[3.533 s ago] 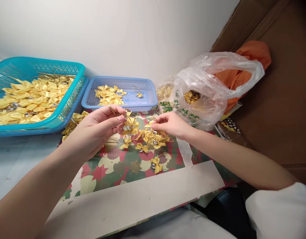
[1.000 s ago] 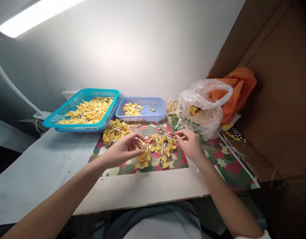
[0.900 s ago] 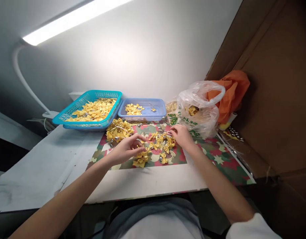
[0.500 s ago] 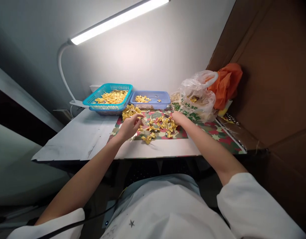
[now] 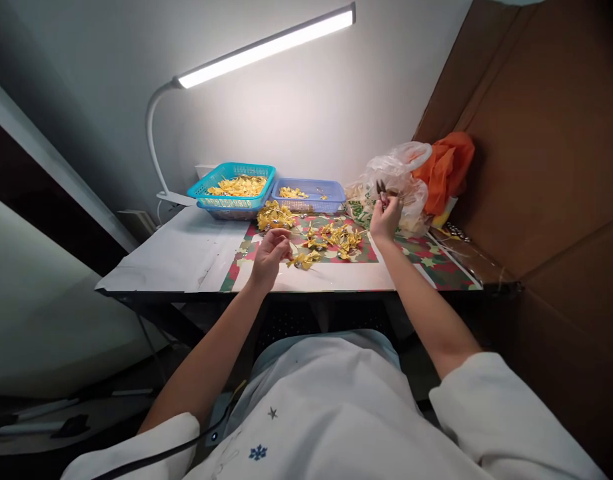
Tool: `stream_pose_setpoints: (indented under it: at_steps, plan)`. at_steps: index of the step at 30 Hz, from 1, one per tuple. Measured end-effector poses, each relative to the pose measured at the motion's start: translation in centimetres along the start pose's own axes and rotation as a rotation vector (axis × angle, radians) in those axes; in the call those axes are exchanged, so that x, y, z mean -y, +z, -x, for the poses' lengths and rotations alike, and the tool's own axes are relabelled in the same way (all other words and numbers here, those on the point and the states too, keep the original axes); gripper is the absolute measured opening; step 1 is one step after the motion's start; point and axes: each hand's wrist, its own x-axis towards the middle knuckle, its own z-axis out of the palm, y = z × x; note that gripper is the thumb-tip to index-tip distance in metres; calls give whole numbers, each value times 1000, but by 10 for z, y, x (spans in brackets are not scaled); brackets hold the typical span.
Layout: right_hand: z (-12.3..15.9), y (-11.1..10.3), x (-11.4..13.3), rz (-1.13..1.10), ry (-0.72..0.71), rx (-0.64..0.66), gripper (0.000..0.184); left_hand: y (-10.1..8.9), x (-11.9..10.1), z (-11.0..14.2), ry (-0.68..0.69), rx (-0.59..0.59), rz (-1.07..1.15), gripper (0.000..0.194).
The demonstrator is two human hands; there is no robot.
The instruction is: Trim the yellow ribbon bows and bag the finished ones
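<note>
My left hand (image 5: 270, 253) hovers over the patterned mat (image 5: 426, 257) with its fingers curled and pinched on something thin that I cannot make out, just left of a yellow ribbon bow (image 5: 302, 260). My right hand (image 5: 386, 217) is raised off the mat, closed on a small dark scissor-like tool (image 5: 382, 192) whose tips point up toward the clear plastic bag (image 5: 406, 177). A scatter of yellow bows with small bells (image 5: 336, 237) lies between my hands. Another heap of bows (image 5: 274, 215) sits further back on the left.
A teal basket of yellow bows (image 5: 236, 187) and a smaller blue basket (image 5: 311, 193) stand at the table's back. A white desk lamp (image 5: 256, 50) arches overhead. Beside the plastic bag lies an orange bag (image 5: 446, 170); a brown cardboard wall (image 5: 546, 133) closes off the right.
The camera has pulled far back and up, so the table looks small. My right hand has lifted off the mat holding the dark tool. My left hand has drawn back toward the near edge.
</note>
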Motion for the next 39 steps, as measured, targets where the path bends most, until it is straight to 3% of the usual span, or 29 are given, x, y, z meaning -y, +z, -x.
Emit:
stream_pose_setpoints:
  at_steps: [2,5,7,10,15,19,22,24,27,34,37,39]
  plan:
    - [30,-9,6,-287,114,55,31,10,1,10,61,15,-34,20]
    - [90,-17,16,-677,175,448,44,24,6,26,160,21,-97,20]
    - [122,-18,21,-817,211,642,48,31,12,34,204,31,-127,20]
    - [144,-11,22,-906,285,749,51,37,21,42,192,61,-109,24]
    - [135,1,12,-964,302,780,46,39,35,41,153,91,-20,35]
    - [132,5,8,-1002,258,786,48,38,36,37,179,21,-6,44]
    - [135,7,6,-986,215,735,48,36,34,33,-40,25,-1,39]
    - [137,8,6,-964,168,694,45,34,32,29,-208,103,0,38]
    - [137,10,4,-912,74,673,40,31,29,25,-318,229,12,46]
    - [130,10,1,-827,37,679,40,28,30,22,-340,197,78,55]
    - [125,-5,-10,-748,76,624,48,29,32,23,-289,149,91,52]
    - [122,-21,-21,-677,63,658,50,30,34,23,-272,138,84,50]
